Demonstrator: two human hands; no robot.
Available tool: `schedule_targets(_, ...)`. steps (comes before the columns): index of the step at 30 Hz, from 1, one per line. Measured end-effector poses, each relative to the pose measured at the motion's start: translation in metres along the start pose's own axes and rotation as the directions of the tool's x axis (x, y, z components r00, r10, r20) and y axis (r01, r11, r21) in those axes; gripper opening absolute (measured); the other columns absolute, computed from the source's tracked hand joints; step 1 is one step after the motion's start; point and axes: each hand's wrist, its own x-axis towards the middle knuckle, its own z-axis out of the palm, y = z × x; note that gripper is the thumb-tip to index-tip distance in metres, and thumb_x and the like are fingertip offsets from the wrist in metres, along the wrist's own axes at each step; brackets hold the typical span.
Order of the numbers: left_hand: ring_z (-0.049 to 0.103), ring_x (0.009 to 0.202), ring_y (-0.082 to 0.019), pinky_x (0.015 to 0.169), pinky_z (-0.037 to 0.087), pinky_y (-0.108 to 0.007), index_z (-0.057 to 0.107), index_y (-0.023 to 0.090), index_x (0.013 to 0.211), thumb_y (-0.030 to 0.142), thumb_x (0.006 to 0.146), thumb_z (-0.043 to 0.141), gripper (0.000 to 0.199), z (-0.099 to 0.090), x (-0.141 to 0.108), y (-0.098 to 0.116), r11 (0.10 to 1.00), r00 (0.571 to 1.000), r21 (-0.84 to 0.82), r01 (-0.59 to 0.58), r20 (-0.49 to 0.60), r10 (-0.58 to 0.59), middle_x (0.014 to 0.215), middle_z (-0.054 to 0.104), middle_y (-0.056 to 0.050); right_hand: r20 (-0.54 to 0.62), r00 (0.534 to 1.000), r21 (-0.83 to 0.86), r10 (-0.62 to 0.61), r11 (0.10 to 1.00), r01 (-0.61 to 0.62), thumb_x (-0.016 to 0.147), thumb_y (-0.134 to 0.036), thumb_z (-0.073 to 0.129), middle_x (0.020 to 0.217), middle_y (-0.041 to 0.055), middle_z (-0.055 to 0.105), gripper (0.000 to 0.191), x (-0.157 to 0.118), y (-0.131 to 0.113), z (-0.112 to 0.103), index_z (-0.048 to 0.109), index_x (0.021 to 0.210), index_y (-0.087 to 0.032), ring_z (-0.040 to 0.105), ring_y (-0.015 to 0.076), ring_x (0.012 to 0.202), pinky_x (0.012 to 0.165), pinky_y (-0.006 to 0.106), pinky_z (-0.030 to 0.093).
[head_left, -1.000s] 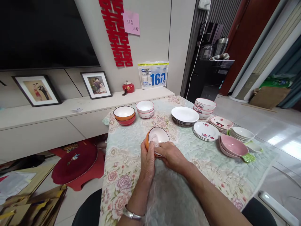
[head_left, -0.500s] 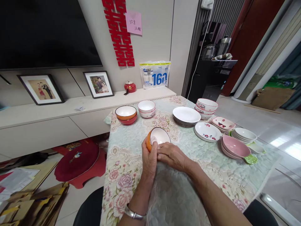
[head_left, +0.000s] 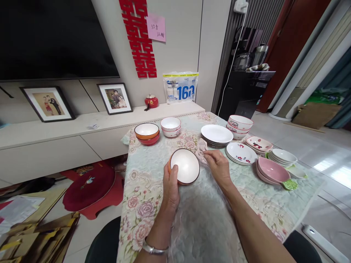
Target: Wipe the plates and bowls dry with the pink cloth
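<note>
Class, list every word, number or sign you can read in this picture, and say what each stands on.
"160": plastic pack, in large blue figures; its smaller print is too small to read.
"囍": red paper cut-out, repeated down its length.
"35", apparently: pink note; the rest of the handwriting is unclear.
Red jar: its mark is too small to read.

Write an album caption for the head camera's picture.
Left hand holding a tilted bowl, right hand a pale cloth, over a flowered tablecloth bearing stacked plates.
</note>
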Motion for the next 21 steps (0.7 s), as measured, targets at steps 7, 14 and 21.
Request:
schedule_targets(7,0.068,0.102,-0.03,0.083,0.055,-0.039,0.065,0.012,0.112,0.041,0.073,0.068,0.049,0.006,-0.011,0.015,0.918,0.948,-0.236,0.318,0.092,-0.305,0.099,0.075,-0.01,0.322,0.904,0.657,0.282,0.62,-0.428,0.08,-0.049,0.069,0.121,0.0051,0.07,0.046,-0.008,-0.024,0.013,0.066,0.121,-0.029,0.064,0.023,0.111,0.091,0.037,0.052)
schedule_targets(14,0.068,0.103,-0.032,0.087,0.054,-0.039,0.068,0.011,0.104,0.042,0.07,0.07,0.046,0.008,-0.018,0.018,0.888,0.905,-0.193,0.417,0.174,-0.387,0.099,0.075,-0.012,0.537,0.661,0.536,0.525,0.392,-0.747,0.08,-0.056,0.061,0.09,0.0092,0.077,0.045,-0.009,-0.023,0.016,0.07,0.101,-0.018,0.072,0.0294,0.091,0.073,0.04,0.058)
schedule_targets(21,0.07,0.1,-0.03,0.085,0.056,-0.039,0.066,0.011,0.113,0.038,0.074,0.067,0.047,0.012,-0.017,0.021,0.9,0.929,-0.229,0.37,0.101,-0.356,0.101,0.076,-0.011,0.367,0.808,0.654,0.461,0.489,-0.577,0.073,-0.047,0.072,0.091,0.0061,0.077,0.039,-0.012,-0.027,0.02,0.071,0.099,-0.019,0.071,0.0256,0.087,0.073,0.036,0.057)
